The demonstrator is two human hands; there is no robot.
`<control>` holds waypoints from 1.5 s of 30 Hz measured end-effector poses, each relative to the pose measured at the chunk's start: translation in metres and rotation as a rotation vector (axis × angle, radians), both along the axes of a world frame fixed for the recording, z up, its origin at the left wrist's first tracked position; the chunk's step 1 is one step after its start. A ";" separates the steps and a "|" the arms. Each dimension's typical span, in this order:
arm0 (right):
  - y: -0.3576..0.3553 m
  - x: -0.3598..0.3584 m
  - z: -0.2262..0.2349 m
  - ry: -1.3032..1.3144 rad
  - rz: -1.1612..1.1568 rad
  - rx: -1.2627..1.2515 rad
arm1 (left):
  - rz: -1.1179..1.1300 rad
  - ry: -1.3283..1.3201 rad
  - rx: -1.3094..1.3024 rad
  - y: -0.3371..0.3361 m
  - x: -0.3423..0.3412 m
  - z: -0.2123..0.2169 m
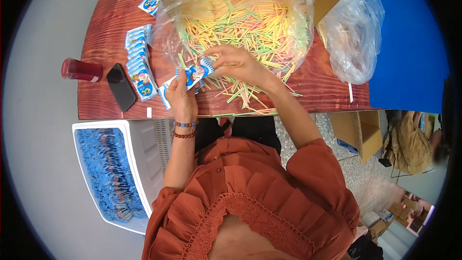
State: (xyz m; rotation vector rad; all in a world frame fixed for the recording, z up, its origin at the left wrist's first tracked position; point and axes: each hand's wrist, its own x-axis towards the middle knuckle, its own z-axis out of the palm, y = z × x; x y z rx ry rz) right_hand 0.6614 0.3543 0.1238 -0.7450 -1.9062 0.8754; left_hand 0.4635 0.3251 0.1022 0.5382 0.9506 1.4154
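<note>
My left hand (183,100) grips a small blue-and-white printed packet (196,73) by its lower left end, above the front part of the table. At the packet's upper right end, the bent fingers of my right hand (239,66) close on its edge; whether a stick is also between them I cannot make out. Under the left hand lies another blue-and-white packet (164,94), partly covered. Just beyond both hands, a heap of thin yellow, green and pink sticks (240,29) spills from a large clear plastic bag (168,24) onto the wood.
Left on the red-brown table (108,19) are a row of overlapping packets (139,65), a single packet (149,4), a dark phone (121,87) and a red jar (82,70). A white bin (139,163) of packets stands below left. Another clear bag (353,43) lies right.
</note>
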 end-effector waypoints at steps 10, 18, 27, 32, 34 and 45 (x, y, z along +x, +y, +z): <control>0.070 0.160 0.001 -1.073 -0.447 0.320 | -0.009 0.043 0.002 -0.004 0.000 -0.001; 0.088 0.150 0.010 -1.427 -0.318 0.346 | 0.010 0.040 -0.010 -0.003 -0.006 0.001; 0.087 0.163 0.002 -1.324 -0.328 0.290 | -0.007 0.013 0.004 -0.004 -0.007 0.004; 0.092 0.163 0.001 -1.055 -0.379 0.165 | -0.009 -0.006 0.002 -0.002 -0.005 0.004; 0.094 0.155 0.001 -0.994 -0.407 0.057 | 0.001 -0.013 -0.001 -0.002 -0.004 0.005; 0.062 0.071 -0.012 0.878 -0.261 -0.769 | -0.045 -0.107 -0.011 0.010 0.004 -0.008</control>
